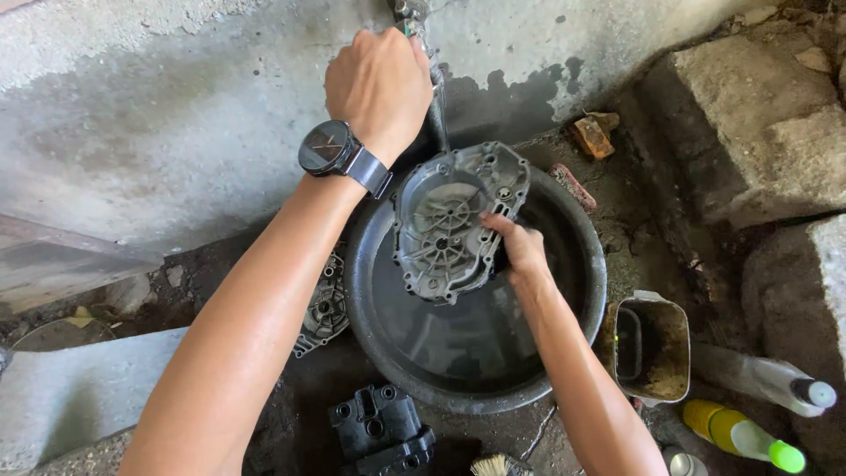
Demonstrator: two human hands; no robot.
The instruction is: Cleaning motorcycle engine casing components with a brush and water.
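One engine cover (451,225) in right grip (520,251), over basin (577,291)

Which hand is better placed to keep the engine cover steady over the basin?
Probably the right hand: it grips the grey engine cover at its edge, above the black basin. The left hand is up at the tap.

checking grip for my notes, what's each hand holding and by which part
The right hand holds a grey metal engine cover by its right edge, above the black basin. The left hand grips a tap at the wall.
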